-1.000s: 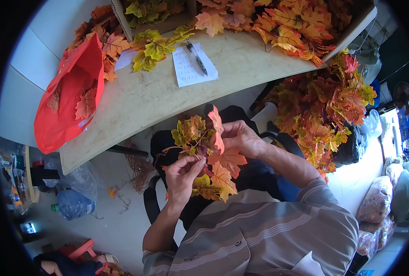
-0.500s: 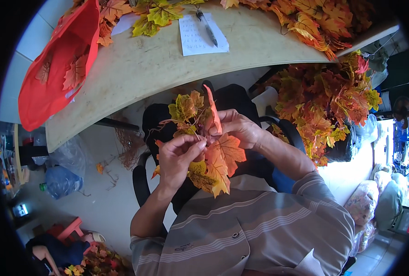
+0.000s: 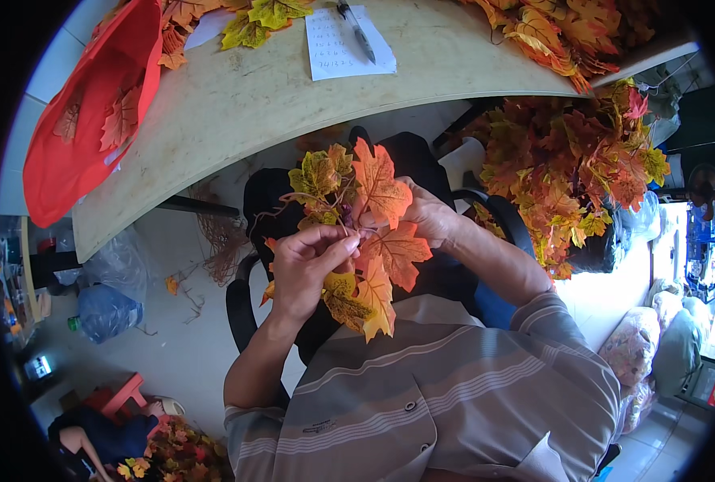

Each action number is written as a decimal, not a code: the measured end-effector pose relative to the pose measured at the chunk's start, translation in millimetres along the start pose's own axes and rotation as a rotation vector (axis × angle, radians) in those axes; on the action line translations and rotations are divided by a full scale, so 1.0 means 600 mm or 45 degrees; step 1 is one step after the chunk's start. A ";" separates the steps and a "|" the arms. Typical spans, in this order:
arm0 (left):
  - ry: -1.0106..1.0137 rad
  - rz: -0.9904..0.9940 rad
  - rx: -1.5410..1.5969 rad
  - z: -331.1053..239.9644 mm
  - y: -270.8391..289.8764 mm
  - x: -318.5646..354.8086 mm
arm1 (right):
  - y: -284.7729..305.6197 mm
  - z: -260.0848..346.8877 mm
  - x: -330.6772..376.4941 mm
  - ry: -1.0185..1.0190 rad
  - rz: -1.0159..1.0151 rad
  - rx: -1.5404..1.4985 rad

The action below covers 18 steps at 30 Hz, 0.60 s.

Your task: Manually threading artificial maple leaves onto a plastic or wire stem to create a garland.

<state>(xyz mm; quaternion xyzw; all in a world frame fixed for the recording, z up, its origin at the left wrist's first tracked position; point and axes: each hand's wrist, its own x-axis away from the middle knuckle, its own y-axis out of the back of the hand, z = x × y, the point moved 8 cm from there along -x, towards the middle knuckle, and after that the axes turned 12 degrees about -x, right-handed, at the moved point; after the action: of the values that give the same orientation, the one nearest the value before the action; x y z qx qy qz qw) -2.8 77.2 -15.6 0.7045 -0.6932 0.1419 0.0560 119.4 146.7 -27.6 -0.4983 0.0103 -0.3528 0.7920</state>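
Above my lap, both hands hold an artificial maple leaf garland of orange and yellow-green leaves on a thin brown vine. With thumb and index finger, my left hand [image 3: 299, 269] pinches the vine near the middle. My right hand [image 3: 431, 217] is closed at an orange maple leaf [image 3: 381, 186]; that leaf partly hides its fingertips, which meet close to my left thumb. Below them hang another orange leaf [image 3: 397, 253] and a yellow-orange leaf [image 3: 376, 299]. Yellow-green leaves [image 3: 319, 175] stick out beyond my left hand, beside loose vine ends.
The table [image 3: 237, 128] ahead bears a paper sheet [image 3: 349, 56], a pen [image 3: 359, 34] and leaf piles. A red fabric bag [image 3: 60, 173] lies at its left end. A big leaf bundle [image 3: 566, 169] hangs at right. A person's arm [image 3: 84, 446] shows at lower left.
The upper orange leaf, seen edge-on before, now faces up and is spread flat. My right hand has shifted slightly behind it; my left hand keeps its pinch.
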 end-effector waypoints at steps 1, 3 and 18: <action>0.017 0.011 -0.008 0.001 -0.001 0.000 | 0.003 -0.001 -0.002 -0.001 -0.001 0.000; 0.029 0.027 0.008 0.006 0.000 -0.002 | 0.009 -0.008 -0.009 -0.041 0.025 0.042; -0.013 -0.087 0.244 0.001 0.031 -0.012 | 0.009 0.020 -0.013 0.051 0.084 0.029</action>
<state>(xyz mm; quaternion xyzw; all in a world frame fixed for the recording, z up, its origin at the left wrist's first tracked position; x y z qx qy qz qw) -21.1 83.2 -20.1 0.7307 -0.6521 0.2018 -0.0104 121.1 161.6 -28.6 -0.4813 0.0384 -0.3365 0.8085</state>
